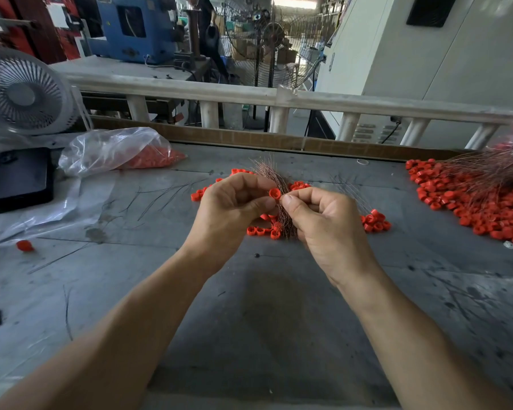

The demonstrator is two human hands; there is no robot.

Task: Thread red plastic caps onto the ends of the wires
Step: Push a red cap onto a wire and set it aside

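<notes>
My left hand (234,208) pinches a red plastic cap (274,193) between thumb and fingers above the grey table (264,306). My right hand (323,220) grips a bundle of thin copper-coloured wires (268,176), thumb and forefinger pinched right beside the cap. The wires fan out above my fingers and hang below them. Loose red caps (262,230) lie on the table under my hands, and more red caps (375,221) lie to the right.
A large heap of capped wires (471,199) covers the right side. A clear bag of red caps (122,152), a black phone (21,179) and a white fan (21,93) stand at the left. One stray cap (24,245) lies near the plastic sheet.
</notes>
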